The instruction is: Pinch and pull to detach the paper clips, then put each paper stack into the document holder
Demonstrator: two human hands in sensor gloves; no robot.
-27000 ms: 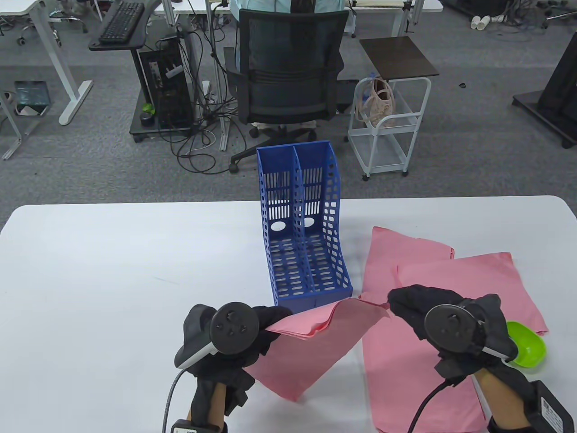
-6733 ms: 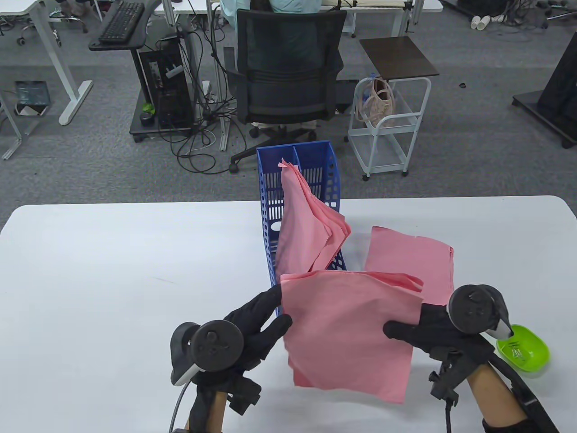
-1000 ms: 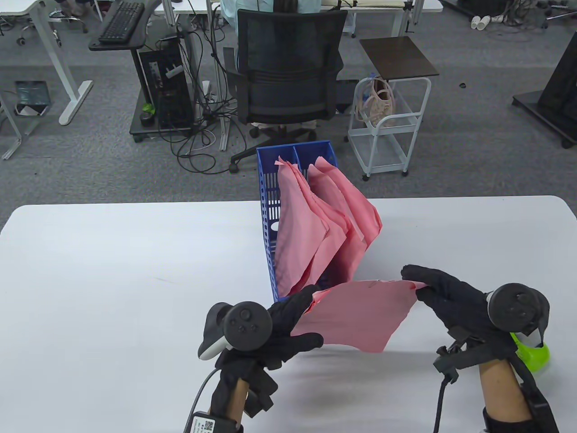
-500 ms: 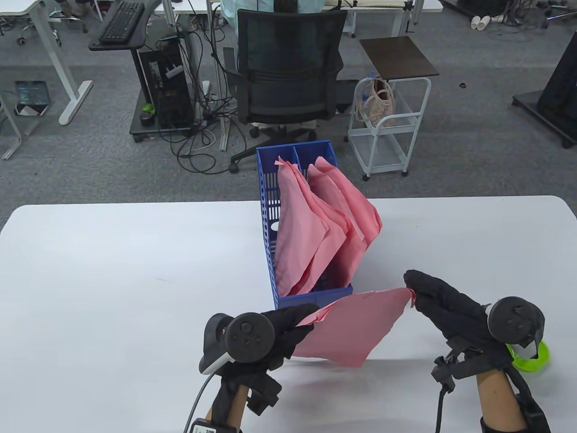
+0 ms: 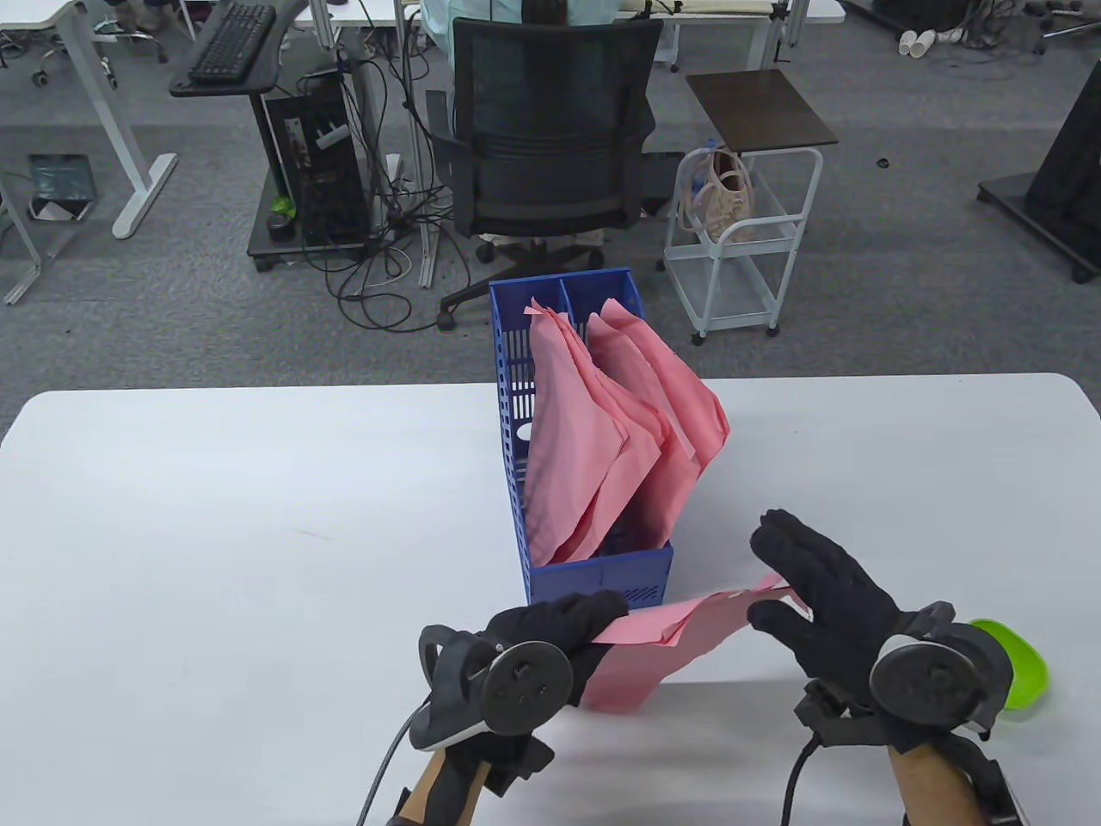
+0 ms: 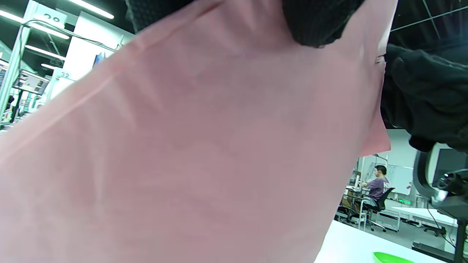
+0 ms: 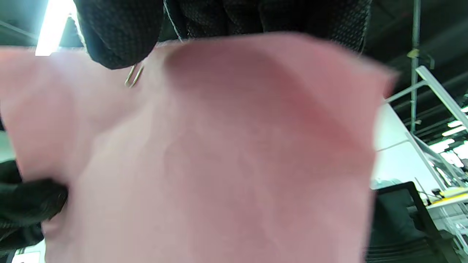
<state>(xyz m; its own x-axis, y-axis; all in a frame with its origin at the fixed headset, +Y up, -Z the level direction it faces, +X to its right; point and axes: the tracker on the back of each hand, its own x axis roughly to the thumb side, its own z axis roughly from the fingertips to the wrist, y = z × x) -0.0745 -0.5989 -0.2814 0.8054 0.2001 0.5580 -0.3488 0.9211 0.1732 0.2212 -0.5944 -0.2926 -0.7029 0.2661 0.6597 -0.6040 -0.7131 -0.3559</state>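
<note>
Near the surface's point(image 5: 215, 516) front edge, the left hand point(image 5: 550, 641) pinches one end of a thin pink paper stack point(image 5: 667, 632) held above it, grip clamped. The right hand point(image 5: 817, 594) holds the other end, thumb beneath, fingers mostly straight; a wire clip point(image 7: 133, 76) shows by its thumb. The slotted blue holder point(image 5: 593, 581) stands mid-surface, both compartments holding limp pink sheets. A green dish point(image 5: 1019, 667) sits at the front right; the left half lies open.
</note>
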